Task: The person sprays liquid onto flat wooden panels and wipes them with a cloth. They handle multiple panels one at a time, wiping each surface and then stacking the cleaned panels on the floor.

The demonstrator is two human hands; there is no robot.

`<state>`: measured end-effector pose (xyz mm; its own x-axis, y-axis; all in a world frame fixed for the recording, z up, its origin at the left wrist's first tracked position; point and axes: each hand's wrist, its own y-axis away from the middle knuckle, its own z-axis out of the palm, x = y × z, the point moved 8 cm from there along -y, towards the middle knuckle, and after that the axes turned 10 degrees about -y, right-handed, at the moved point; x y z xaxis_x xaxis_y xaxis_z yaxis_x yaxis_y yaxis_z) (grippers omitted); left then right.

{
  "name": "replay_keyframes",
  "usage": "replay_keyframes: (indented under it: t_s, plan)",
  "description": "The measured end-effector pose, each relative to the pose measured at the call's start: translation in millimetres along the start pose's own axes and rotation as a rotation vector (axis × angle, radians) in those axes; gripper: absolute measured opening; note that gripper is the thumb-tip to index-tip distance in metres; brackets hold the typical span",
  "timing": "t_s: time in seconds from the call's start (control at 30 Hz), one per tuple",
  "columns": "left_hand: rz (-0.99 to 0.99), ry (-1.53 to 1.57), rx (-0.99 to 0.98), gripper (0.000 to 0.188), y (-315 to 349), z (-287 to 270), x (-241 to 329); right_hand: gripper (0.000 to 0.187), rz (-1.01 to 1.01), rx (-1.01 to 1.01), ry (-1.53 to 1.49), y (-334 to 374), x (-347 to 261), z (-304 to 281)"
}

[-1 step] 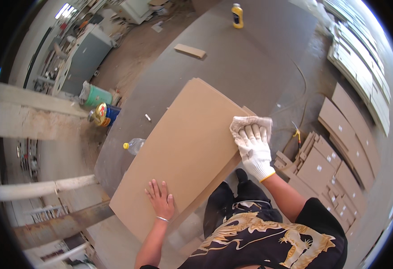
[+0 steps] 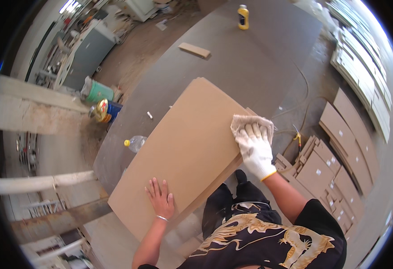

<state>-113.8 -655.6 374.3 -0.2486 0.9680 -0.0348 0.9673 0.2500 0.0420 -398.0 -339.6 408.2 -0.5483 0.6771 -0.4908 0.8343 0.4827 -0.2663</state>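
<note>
A flat tan board (image 2: 192, 139) lies on the dark table, with at least one more board showing beneath its right edge. My bare left hand (image 2: 161, 199) rests palm down on its near left part, fingers spread. At the board's right edge my right hand (image 2: 254, 148), in a white knit glove with a yellow cuff, holds a folded pale cloth (image 2: 263, 122) against the board. The cloth bunches past the fingertips and overhangs the edge; what lies under that palm is hidden.
On the dark table (image 2: 259, 67) are a yellow bottle (image 2: 243, 19), a small wood strip (image 2: 194, 49), a white stub (image 2: 150, 115) and a clear plastic bottle (image 2: 137, 143). Stacked brown panels (image 2: 317, 168) and a yellow-handled air gun (image 2: 297, 136) lie to the right.
The view has shifted slightly, so the table items sit a little further right. Both hands stay at nearly the same places on the board; the cloth's folds differ slightly.
</note>
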Motion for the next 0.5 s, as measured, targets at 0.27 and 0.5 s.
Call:
replay_keyframes:
  t_s: [0.27, 0.5]
  plan:
    - [-0.057, 0.025, -0.037, 0.062, -0.4, -6.6, 1.7, 0.042, -0.039, -0.148, 0.028, -213.5, -4.7, 119.5]
    - [-0.108, 0.091, -0.051, 0.062, -3.4, -12.9, 3.6, 0.047, -0.199, -0.088, -0.146, -141.5, -38.9, 34.9]
